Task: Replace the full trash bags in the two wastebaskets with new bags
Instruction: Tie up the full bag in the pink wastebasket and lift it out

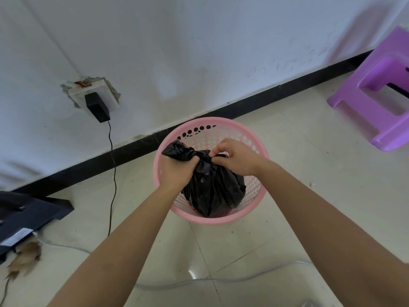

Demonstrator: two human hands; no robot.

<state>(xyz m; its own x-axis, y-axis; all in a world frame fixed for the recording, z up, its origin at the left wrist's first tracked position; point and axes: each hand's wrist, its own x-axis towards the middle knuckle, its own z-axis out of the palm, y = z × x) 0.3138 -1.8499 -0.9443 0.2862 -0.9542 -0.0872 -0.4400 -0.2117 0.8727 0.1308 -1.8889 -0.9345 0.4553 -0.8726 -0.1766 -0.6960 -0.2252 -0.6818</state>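
Note:
A pink perforated wastebasket (254, 202) stands on the tiled floor by the wall. Inside it sits a full black trash bag (212, 189), its top gathered into a twisted neck. My left hand (174, 171) is closed around one bunched end of the neck, which sticks out to the upper left. My right hand (234, 156) pinches the other part of the neck with fingertips, right beside the left hand. Only this one wastebasket is in view.
A purple plastic stool (376, 103) stands at the right. A black adapter (97, 107) sits in a wall socket, its cord (114, 173) running down to the floor. Black equipment (24, 216) lies at the left. A clear tube (221, 279) crosses the floor near me.

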